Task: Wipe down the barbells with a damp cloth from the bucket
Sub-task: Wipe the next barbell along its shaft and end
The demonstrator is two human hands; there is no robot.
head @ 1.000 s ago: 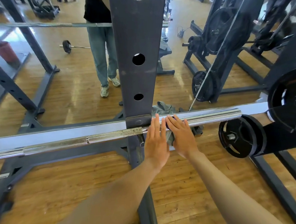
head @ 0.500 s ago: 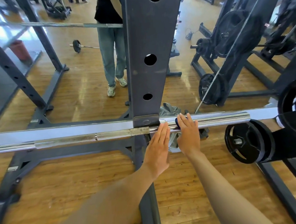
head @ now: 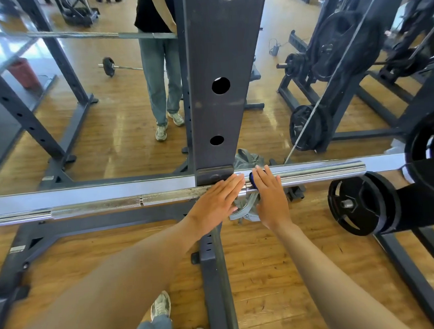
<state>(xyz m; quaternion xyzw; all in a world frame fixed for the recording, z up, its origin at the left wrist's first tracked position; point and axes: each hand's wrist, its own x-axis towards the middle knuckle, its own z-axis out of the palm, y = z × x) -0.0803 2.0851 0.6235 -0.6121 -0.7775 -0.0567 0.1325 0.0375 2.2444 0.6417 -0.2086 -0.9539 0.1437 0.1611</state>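
Note:
A steel barbell lies level across the dark rack in front of a wall mirror, its smooth sleeve running right. My left hand lies flat with straight fingers on the shaft by the rack upright. My right hand lies flat on the sleeve's inner end, fingers straight. Between them a blue-ringed collar shows, and a grey cloth hangs under the bar. How the cloth is held is hidden by the hands.
A black weight plate sits on a rack peg at the right. The mirror reflects a standing person, another barbell and a reddish container. Rack feet cross the wooden floor below me.
My hands were side by side and touching; now they are slightly apart, the right one a little further along the sleeve, uncovering the collar. The view has drifted left.

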